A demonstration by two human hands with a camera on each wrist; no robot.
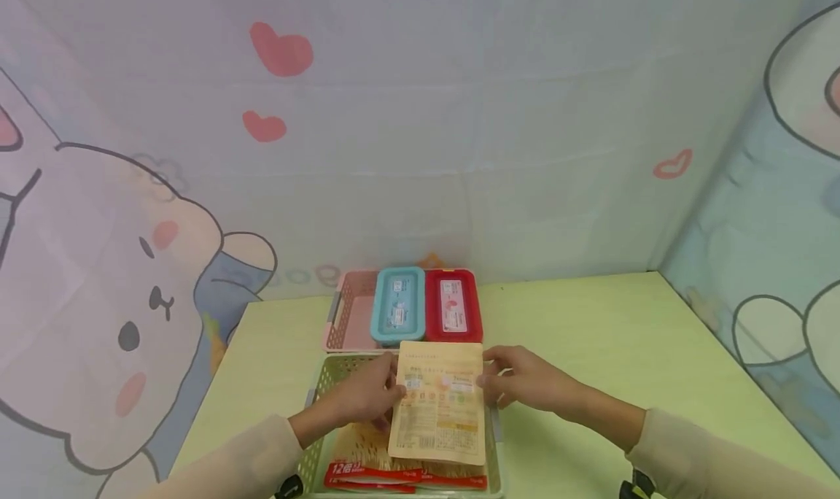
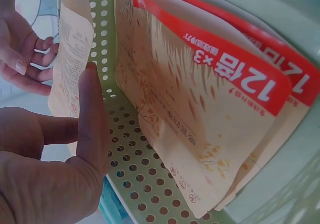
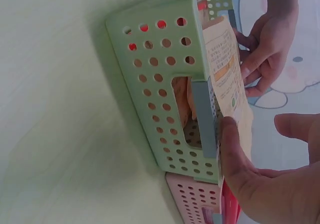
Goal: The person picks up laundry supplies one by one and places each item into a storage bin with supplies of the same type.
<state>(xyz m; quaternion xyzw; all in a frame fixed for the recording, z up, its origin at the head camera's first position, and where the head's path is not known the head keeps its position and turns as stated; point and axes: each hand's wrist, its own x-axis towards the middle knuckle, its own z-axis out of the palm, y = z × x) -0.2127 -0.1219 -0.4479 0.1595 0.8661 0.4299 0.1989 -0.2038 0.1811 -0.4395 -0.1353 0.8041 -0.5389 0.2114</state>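
Note:
A cream paper pouch (image 1: 440, 404) with printed text and a barcode is held tilted above the green basket (image 1: 313, 451). My left hand (image 1: 367, 393) pinches its left edge, thumb over the printed face and fingers behind. Beside the right edge is my right hand (image 1: 525, 382), a fingertip right at the pouch and the thumb spread apart from the other finger in the right wrist view. Similar pouches with red bands (image 2: 250, 76) lie inside the basket, partly hidden under the held one in the head view.
Behind the green basket stands a pink basket (image 1: 357, 309) with a blue-lidded box (image 1: 398, 306) and a red-lidded box (image 1: 454, 306) in it. The pale green table (image 1: 590, 338) meets a cartoon-printed cloth backdrop (image 1: 525, 156) at the back.

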